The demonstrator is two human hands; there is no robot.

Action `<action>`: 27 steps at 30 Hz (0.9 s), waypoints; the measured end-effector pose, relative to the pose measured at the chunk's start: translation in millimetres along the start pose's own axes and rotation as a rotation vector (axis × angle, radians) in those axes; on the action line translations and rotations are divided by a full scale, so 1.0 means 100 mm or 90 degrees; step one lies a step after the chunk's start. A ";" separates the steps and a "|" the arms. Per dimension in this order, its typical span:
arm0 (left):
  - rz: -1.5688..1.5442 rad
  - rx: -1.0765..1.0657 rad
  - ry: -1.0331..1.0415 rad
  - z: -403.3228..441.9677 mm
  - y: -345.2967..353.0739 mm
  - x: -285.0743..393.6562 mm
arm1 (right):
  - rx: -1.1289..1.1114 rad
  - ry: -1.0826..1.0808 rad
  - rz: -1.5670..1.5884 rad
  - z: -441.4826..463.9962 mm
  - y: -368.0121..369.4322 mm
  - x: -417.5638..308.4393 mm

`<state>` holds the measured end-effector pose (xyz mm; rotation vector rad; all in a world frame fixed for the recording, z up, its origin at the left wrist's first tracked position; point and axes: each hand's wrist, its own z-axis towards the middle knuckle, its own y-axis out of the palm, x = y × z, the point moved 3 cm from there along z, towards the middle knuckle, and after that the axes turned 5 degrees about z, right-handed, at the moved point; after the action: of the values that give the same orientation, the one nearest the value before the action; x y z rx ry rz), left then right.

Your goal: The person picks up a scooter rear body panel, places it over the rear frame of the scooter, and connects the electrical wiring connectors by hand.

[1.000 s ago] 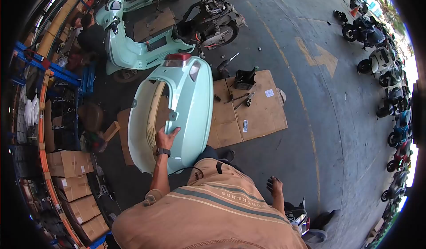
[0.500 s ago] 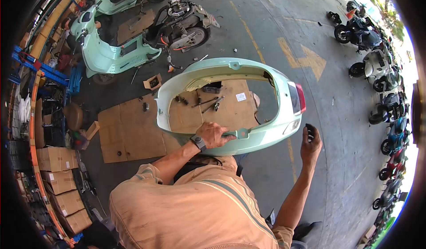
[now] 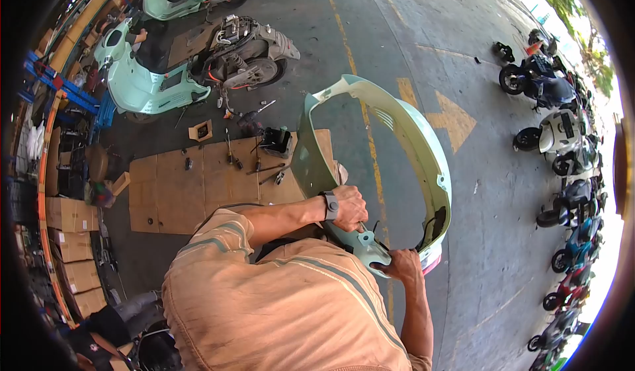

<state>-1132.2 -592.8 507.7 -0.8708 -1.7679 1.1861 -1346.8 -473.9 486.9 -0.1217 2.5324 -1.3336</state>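
Two mint scooters (image 3: 145, 83), upper left. One mint body shell (image 3: 433, 146), right of centre. One cardboard sheet (image 3: 165, 202), left of centre, tools on it. Four cartons (image 3: 73, 245), lower left. One black bin (image 3: 276, 141), above centre, contents too dark to tell. Two hands: left hand (image 3: 348, 207) and right hand (image 3: 403, 264) both grasp shell's lower rim. One small open carton (image 3: 200, 131), upper left, dark bits inside.

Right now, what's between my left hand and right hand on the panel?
In the head view, a stretch of the panel, including a holed tab, lies between your left hand and right hand.
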 end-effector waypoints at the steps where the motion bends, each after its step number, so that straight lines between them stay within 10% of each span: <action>1: -0.004 0.005 -0.014 0.17 -0.04 -0.03 | -0.004 -0.011 -0.010 0.09 -0.03 0.17; 12: -0.244 0.044 -0.441 1.52 -0.86 -0.98 | 0.266 -0.293 0.031 1.46 -1.51 2.04; 16: -0.554 0.534 -0.461 0.82 -1.50 -1.78 | 0.283 -0.424 -0.010 1.92 -2.32 2.08; 19: -0.255 0.877 -0.735 -0.23 -2.16 -2.28 | 0.204 -0.434 -0.071 2.19 -2.68 2.05; 22: 0.068 0.903 -0.980 -0.74 -2.36 -2.41 | 0.239 -0.478 -0.043 2.69 -2.70 2.08; 27: -0.486 1.069 -0.809 0.22 -1.77 -2.78 | 0.206 -0.419 -0.055 3.75 -3.36 2.12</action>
<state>-1051.3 -899.3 600.9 1.6250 -0.8477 2.0431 -1462.4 -1006.8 517.5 -0.5129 1.7661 -1.4209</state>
